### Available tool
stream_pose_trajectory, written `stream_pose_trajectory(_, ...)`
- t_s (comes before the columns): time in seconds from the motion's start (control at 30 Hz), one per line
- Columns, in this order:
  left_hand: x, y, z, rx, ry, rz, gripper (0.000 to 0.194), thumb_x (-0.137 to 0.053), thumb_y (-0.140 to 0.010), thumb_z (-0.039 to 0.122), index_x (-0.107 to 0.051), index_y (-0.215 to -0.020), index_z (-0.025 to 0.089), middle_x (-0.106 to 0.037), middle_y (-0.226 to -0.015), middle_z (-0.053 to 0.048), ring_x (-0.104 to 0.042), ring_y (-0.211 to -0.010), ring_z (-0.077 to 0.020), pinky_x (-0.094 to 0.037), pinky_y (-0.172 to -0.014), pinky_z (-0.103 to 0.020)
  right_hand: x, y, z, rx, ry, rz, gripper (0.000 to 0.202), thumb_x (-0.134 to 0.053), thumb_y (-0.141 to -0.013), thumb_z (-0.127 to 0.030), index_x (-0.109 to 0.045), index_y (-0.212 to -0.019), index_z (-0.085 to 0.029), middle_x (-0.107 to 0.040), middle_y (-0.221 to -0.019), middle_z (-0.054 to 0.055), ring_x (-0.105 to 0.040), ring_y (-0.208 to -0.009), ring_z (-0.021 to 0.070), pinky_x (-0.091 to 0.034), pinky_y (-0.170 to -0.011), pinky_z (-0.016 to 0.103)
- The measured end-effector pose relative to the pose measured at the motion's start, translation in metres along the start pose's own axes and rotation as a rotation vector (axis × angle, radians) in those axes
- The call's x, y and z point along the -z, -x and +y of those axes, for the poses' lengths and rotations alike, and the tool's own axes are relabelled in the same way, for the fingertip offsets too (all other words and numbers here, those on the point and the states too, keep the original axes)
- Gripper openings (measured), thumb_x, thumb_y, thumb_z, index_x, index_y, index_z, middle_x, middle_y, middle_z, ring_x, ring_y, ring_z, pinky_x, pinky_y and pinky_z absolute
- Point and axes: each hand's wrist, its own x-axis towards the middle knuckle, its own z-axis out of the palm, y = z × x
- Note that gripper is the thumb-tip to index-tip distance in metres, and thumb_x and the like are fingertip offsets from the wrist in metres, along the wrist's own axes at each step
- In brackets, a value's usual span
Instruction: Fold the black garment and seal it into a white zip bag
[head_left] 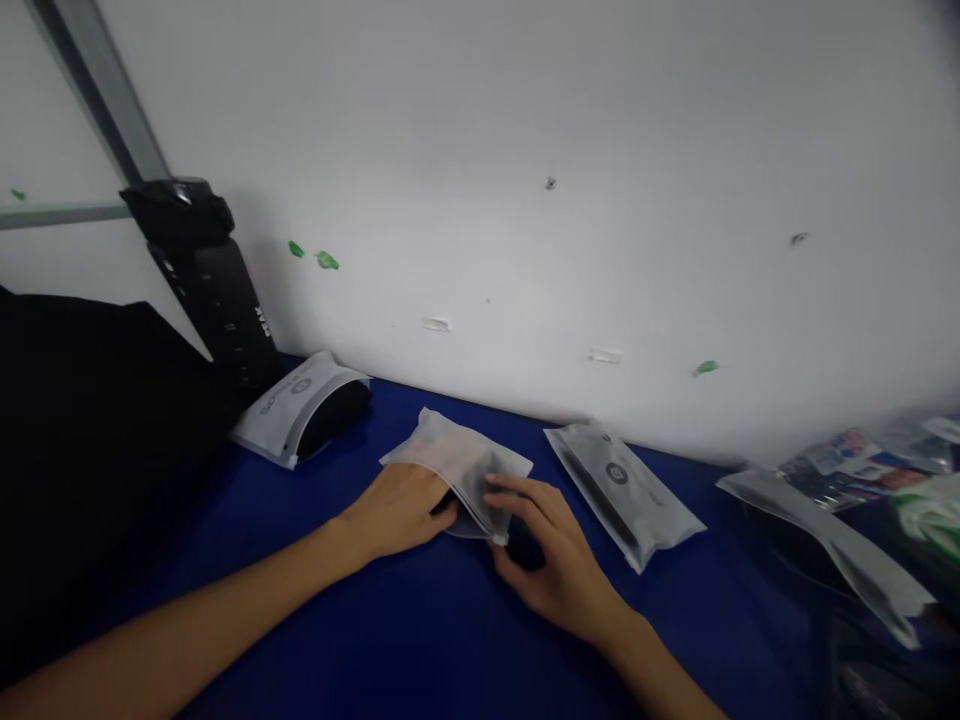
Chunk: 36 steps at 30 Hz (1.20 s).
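Observation:
A frosted white zip pouch [455, 445] lies on the blue tabletop in front of me, its mouth gaping toward me. My left hand [409, 508] reaches into that mouth; its fingers are inside behind the frosted plastic, and whether they grip anything is hidden. Only the left thumb shows, just outside the opening. At the pouch's right corner, by the zip slider, my right hand [551, 555] holds the edge between its thumb and fingers. Something dark shows inside the pouch.
A similar pouch with black contents [304, 405] lies at left, a flat printed pouch [626, 490] at right, and an open pouch [832, 535] farther right beside coloured packets [862, 465]. A black bottle [217, 300] and black fabric [90, 450] stand left. A white wall [525, 250] rises behind.

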Motion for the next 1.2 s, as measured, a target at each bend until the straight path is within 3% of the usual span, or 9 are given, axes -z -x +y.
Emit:
stream_pose_trajectory(0.13,-0.002,0.000,-0.004,-0.216,-0.196,0.095,0.015,-0.061,-0.098,0.019,-0.071,-0.109,0.016,-0.077,-0.096,-0.009,-0.075,-0.089,-0.0267,-0.058,-0.078,-0.036,-0.003,0.002,0.012,-0.033,0.008,-0.002,0.057,-0.059,-0.094,-0.005,-0.057,-0.147,-0.027,-0.066,-0.144,0.013,-0.064,-0.132,0.0289,-0.058,-0.107,0.051)
stream_pose_trajectory(0.33,0.012,0.005,-0.005,-0.564,-0.231,0.409,0.023,-0.055,-0.099,0.011,-0.068,-0.116,0.019,-0.078,-0.093,-0.004,-0.073,-0.077,-0.0189,-0.056,-0.071,-0.029,0.001,0.005,0.021,-0.015,-0.047,0.109,0.037,-0.058,-0.100,-0.006,-0.068,-0.128,-0.027,-0.072,-0.097,0.005,-0.074,-0.085,0.0186,-0.064,-0.074,0.031)
stream_pose_trajectory(0.57,0.022,0.008,-0.006,-0.616,0.042,0.504,0.023,-0.059,-0.107,0.028,-0.059,-0.130,0.024,-0.078,-0.113,-0.010,-0.078,-0.092,-0.0201,-0.062,-0.079,-0.030,0.017,0.005,0.028,-0.034,0.031,0.185,0.036,-0.061,-0.096,-0.008,-0.067,-0.127,-0.026,-0.071,-0.090,0.003,-0.072,-0.080,0.0202,-0.063,-0.072,0.034)
stream_pose_trajectory(0.7,0.013,0.007,-0.002,-0.368,0.508,0.723,0.037,-0.070,-0.102,0.034,-0.050,-0.132,0.026,-0.073,-0.121,-0.012,-0.076,-0.104,-0.0226,-0.064,-0.084,-0.035,0.027,0.006,0.036,-0.123,0.074,0.094,0.059,-0.062,-0.091,-0.012,-0.059,-0.148,-0.026,-0.070,-0.087,0.001,-0.068,-0.072,0.0194,-0.062,-0.067,0.033)
stream_pose_trajectory(0.77,0.008,0.004,-0.001,-0.155,0.588,0.908,0.043,-0.077,-0.095,0.036,-0.050,-0.128,0.026,-0.070,-0.114,-0.008,-0.074,-0.099,-0.0207,-0.062,-0.082,-0.034,0.029,0.007,0.038,-0.129,0.055,0.016,0.067,-0.057,-0.090,-0.010,-0.054,-0.155,-0.027,-0.074,-0.092,0.002,-0.068,-0.069,0.0184,-0.060,-0.066,0.032)
stream_pose_trajectory(0.83,0.007,0.001,-0.001,0.039,0.620,0.986,0.041,-0.078,-0.093,0.038,-0.049,-0.120,0.026,-0.065,-0.103,-0.003,-0.069,-0.088,-0.0165,-0.059,-0.076,-0.029,0.029,0.009,0.037,-0.117,0.060,-0.030,0.075,-0.053,-0.088,-0.006,-0.051,-0.160,-0.028,-0.076,-0.092,0.003,-0.067,-0.065,0.0179,-0.059,-0.063,0.032)
stream_pose_trajectory(0.97,0.015,-0.003,-0.009,0.348,0.806,1.010,0.031,-0.067,-0.099,0.043,-0.044,-0.114,0.027,-0.062,-0.101,-0.001,-0.064,-0.089,-0.0165,-0.054,-0.077,-0.029,0.036,0.010,0.033,-0.131,0.165,-0.183,0.080,-0.061,-0.082,-0.009,-0.053,-0.160,-0.027,-0.070,-0.070,-0.001,-0.062,-0.054,0.0190,-0.050,-0.054,0.030)
stream_pose_trajectory(1.1,0.018,-0.004,-0.025,0.578,0.949,0.905,0.026,-0.060,-0.096,0.043,-0.042,-0.109,0.027,-0.061,-0.099,-0.001,-0.060,-0.084,-0.0174,-0.049,-0.070,-0.029,0.053,0.011,0.031,-0.164,0.196,-0.395,0.068,-0.082,-0.086,-0.048,-0.067,-0.148,-0.025,-0.056,-0.053,-0.007,-0.055,-0.046,0.0162,-0.041,-0.047,0.028)
stream_pose_trajectory(1.2,0.011,-0.004,-0.035,0.659,0.900,0.753,0.029,-0.064,-0.090,0.040,-0.044,-0.105,0.026,-0.061,-0.101,-0.001,-0.061,-0.086,-0.0183,-0.048,-0.073,-0.029,0.060,0.009,0.030,-0.141,0.106,-0.345,0.051,-0.062,-0.100,-0.065,-0.082,-0.122,-0.023,-0.059,-0.058,-0.003,-0.059,-0.050,0.0158,-0.043,-0.047,0.029)
